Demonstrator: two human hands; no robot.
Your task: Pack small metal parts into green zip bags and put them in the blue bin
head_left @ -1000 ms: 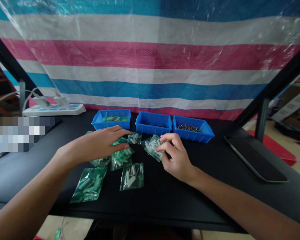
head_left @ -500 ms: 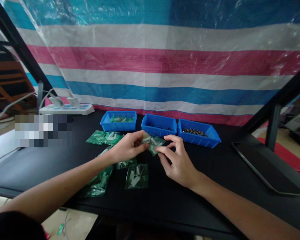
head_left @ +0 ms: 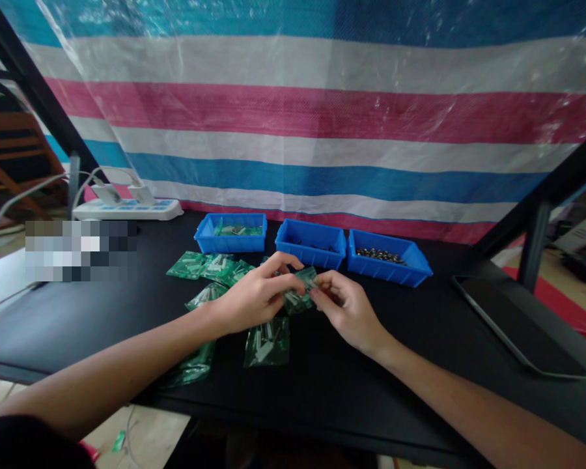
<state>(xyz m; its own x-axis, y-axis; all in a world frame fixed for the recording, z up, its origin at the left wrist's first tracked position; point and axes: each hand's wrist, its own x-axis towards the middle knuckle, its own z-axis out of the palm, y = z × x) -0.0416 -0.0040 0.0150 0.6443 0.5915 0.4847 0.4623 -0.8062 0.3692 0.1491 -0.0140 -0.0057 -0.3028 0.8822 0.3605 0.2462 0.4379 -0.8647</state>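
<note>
Since the earlier frame, the right hand (head_left: 352, 312) is closing in, pinching a green plastic parts bag (head_left: 297, 302) between both hands — the left hand (head_left: 254, 293) is curling its fingers beside it, grip unclear. Other filled bags (head_left: 266, 345) are lying nearby; sealing isn't showing.

Sheet (head_left: 283, 111): blue, white and pink stripes, behind table
Table (head_left: 351, 397): black, flat
Posts (head_left: 43, 91): black, slanting, both sides
Slats (head_left: 14, 153): brown, far left
Floor (head_left: 149, 433): pale, lower left
</note>
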